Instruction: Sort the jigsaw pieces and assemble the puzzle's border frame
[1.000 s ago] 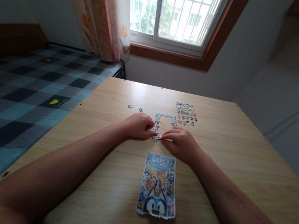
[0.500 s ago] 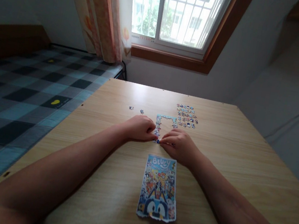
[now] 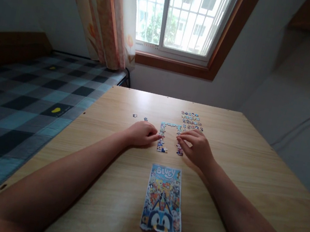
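A jigsaw puzzle frame (image 3: 161,137) of joined small pieces lies on the table, with a gap in its bottom edge. My left hand (image 3: 143,133) rests at its left side, fingers curled and thumb tip near the border; I see nothing in it. Over the right side hovers my right hand (image 3: 196,145), thumb and fingers slightly apart, no piece visible between them. It hides part of that border. A blue-and-white puzzle piece (image 3: 164,150) sits at the bottom left corner. Nearer me lies the Bluey picture sheet (image 3: 164,200), its bottom edge torn.
Rows of loose puzzle pieces (image 3: 191,118) lie beyond my right hand, partly covered by it. Two lone items, a puzzle piece (image 3: 134,115) and another piece (image 3: 146,119), are behind my left hand. A bed with a checked cover (image 3: 58,93) adjoins the wooden table (image 3: 94,200).
My right hand has left the bottom left corner and moved right and away to the frame's right side. My left hand has drawn slightly back left, uncovering the corner.
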Demonstrator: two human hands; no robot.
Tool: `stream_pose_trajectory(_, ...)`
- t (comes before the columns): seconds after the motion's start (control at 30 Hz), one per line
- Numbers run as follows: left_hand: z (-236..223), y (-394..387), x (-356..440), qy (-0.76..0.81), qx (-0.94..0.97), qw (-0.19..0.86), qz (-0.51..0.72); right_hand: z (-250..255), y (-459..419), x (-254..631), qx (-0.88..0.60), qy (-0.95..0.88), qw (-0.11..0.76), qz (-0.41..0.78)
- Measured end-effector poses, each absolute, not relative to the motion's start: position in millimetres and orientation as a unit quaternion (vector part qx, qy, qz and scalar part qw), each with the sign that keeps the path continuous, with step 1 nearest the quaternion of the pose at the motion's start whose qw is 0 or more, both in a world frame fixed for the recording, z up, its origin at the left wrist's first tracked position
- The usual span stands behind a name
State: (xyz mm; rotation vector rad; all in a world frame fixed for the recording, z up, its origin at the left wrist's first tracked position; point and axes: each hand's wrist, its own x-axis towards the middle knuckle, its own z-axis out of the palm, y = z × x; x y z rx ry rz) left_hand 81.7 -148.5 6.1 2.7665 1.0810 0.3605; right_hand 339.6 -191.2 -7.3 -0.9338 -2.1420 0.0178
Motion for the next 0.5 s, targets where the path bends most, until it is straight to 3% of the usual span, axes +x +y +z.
stream_pose_trajectory(0.2, 4.3, -147.8, 80.6, 0.402, 0.902, 0.049, 0.150, -12.4, -184.0, 348.2, -0.417, -0.802, 0.429, 0.006)
stream_pose_trajectory(0.43, 5.5, -119.7, 45.8, 0.610, 0.640, 0.063, 0.463, -13.1, -182.7, 351.0, -0.426, -0.754, 0.501, -0.002)
stream_pose_trajectory(0.5, 2.9, -108.1, 31.9, 0.646, 0.571, 0.074, 0.501, -12.6, -182.9, 350.5, -0.423, -0.749, 0.510, -0.004)
